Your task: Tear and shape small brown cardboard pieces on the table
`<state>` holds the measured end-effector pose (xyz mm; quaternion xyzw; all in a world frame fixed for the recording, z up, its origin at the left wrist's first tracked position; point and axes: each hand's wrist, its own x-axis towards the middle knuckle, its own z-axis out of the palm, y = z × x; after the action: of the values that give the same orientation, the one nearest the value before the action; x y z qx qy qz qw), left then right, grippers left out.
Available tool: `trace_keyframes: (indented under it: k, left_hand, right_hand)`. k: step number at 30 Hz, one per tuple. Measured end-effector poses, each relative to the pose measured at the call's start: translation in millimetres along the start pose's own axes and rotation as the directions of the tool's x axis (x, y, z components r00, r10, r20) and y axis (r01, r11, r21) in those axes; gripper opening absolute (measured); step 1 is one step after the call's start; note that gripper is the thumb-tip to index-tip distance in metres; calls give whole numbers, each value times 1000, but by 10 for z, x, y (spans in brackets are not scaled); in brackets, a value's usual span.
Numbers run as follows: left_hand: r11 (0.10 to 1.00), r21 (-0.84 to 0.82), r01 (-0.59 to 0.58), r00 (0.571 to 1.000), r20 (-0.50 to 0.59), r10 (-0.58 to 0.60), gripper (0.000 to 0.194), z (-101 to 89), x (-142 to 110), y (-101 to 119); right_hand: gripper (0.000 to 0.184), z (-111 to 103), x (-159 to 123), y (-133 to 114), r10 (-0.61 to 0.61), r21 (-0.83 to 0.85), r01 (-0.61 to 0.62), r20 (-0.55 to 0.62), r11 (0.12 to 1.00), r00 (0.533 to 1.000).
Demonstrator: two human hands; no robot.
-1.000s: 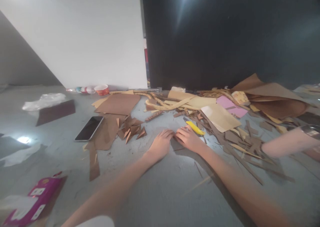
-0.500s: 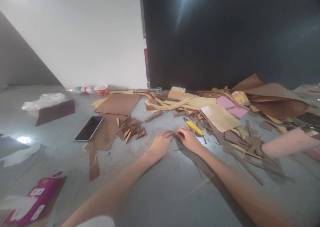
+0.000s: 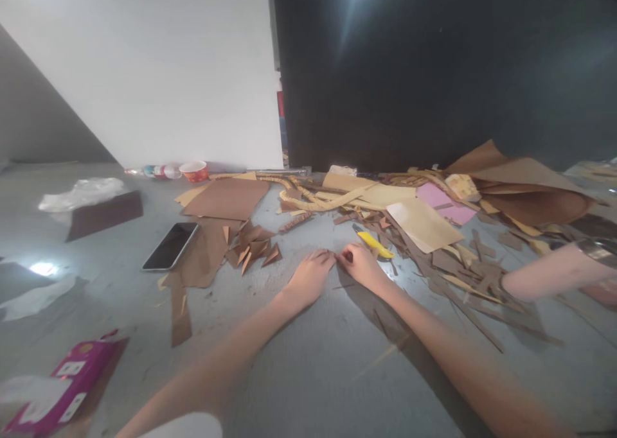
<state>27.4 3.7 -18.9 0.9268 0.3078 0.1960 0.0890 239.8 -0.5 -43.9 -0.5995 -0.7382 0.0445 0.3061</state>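
My left hand (image 3: 312,277) and my right hand (image 3: 362,266) meet at the fingertips over the grey table. Between them sits a small brown paper piece (image 3: 348,256), mostly hidden by the fingers, so its shape is hard to make out. My right thumb and index finger pinch it, while the left fingers are bent and pressed together against its other side. Just beyond the right hand lies a yellow utility knife (image 3: 376,245). To the left of my left hand is a cluster of folded brown paper triangles (image 3: 253,245).
Brown paper scraps (image 3: 463,271) spread along the right, near another person's forearm (image 3: 549,274). A phone (image 3: 171,246) lies on brown sheets at left. A purple tissue pack (image 3: 72,380) is at front left, a paper cup (image 3: 194,171) by the white panel (image 3: 193,72).
The brown paper piece showed below my hands one second ago and is now mostly covered by them. My right fingers have curled from nearly flat into a pinch.
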Motion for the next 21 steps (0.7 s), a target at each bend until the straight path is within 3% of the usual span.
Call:
trace_keyframes:
  k: [6, 9, 13, 16, 21]
  left_hand:
    - [1000, 4, -27, 1000, 13, 27, 48, -46, -2, 27]
    - [1000, 18, -21, 1000, 13, 20, 48, -42, 1, 30]
    - [1000, 8, -11, 1000, 10, 11, 47, -16, 9, 3]
    - [999, -36, -25, 1000, -1, 25, 48, -4, 18, -22]
    - [993, -118, -3, 1000, -26, 0, 42, -12, 27, -51]
  right_hand:
    - [28, -105, -30, -104, -31, -18, 30, -86, 999, 996]
    - [27, -284, -31, -109, -228, -22, 227, -24, 974, 973]
    - [29, -488, -6, -27, -461, -97, 476, 145, 874, 876]
    - [28, -529, 27, 43, -484, -124, 506, 169, 854, 859]
    - [22, -464, 41, 56, -444, -77, 459, 154, 885, 883]
